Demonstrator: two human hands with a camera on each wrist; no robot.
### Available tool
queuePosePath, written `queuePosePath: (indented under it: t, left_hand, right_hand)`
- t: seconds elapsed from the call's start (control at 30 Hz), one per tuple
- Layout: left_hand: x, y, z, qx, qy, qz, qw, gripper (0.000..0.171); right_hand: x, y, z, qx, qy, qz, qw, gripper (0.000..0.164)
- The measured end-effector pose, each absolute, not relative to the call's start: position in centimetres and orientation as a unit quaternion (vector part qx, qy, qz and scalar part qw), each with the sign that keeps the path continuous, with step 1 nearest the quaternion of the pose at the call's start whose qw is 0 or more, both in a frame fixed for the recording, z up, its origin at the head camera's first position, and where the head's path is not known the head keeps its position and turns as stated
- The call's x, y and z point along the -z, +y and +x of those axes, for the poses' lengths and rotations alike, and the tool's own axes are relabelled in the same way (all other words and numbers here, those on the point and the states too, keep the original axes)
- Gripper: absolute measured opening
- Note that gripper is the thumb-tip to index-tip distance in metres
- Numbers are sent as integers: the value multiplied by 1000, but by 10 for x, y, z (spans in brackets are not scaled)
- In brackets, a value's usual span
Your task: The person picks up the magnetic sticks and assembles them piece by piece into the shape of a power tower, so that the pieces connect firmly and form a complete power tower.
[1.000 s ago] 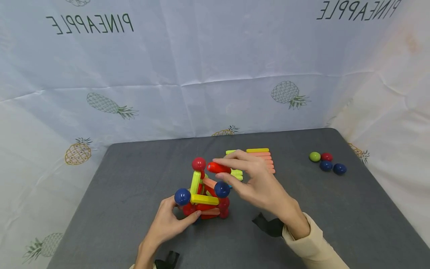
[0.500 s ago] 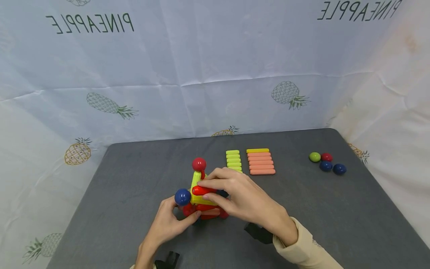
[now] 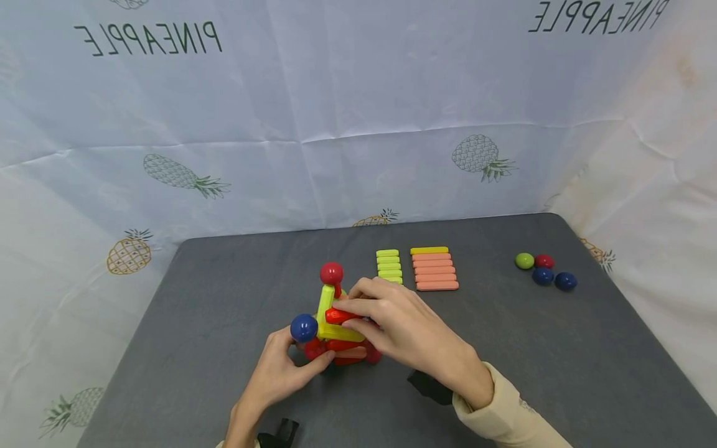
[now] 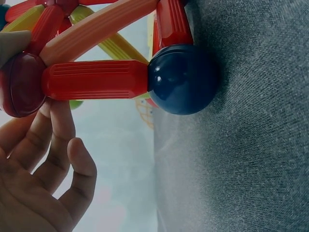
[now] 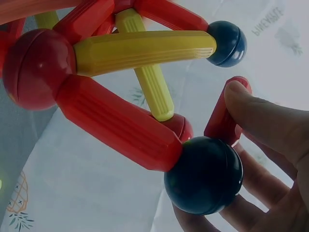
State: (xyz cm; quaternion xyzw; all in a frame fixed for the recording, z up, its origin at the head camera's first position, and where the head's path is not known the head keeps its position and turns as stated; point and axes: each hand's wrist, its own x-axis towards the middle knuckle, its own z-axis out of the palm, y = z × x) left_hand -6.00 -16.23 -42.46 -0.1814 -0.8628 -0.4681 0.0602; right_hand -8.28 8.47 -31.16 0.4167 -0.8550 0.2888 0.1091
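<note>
A structure of coloured magnetic sticks and balls stands on the table in the head view. My left hand grips its lower left part, the thumb at a low orange stick and the other fingers behind. In the left wrist view, its fingers are at a red ball. My right hand pinches a short red magnetic stick between thumb and fingers at the upper right corner. One end of that stick meets a dark blue ball, which the right hand hides in the head view.
Behind the structure lie a row of lime sticks and a row of orange sticks with one yellow stick. Several loose balls sit at the far right of the grey table. A pineapple-print cloth hangs behind.
My right hand has come down and left with the red stick, from above the structure to its upper right corner, then shifted very slightly right. The left hand has stayed in place.
</note>
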Motion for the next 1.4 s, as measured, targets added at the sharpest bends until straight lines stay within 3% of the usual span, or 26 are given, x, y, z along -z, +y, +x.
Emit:
queuePosePath:
  t: [0.87, 1.1, 1.3, 1.4]
  left_hand:
    - [424, -166, -59, 466, -859, -198, 71, 33]
    - [422, -176, -54, 454, -877, -133, 79, 37]
    - [421, -182, -49, 465, -874, -76, 117, 37]
    - [419, -180, -45, 464, -876, -56, 120, 52]
  right_hand:
    - [324, 69, -75, -299, -843, 429, 128, 24]
    - [326, 83, -82, -370, -842, 360, 160, 30]
    - [341, 102, -101, -390, -852, 289, 197, 29]
    - [353, 107, -110, -351, -881, 265, 177, 28]
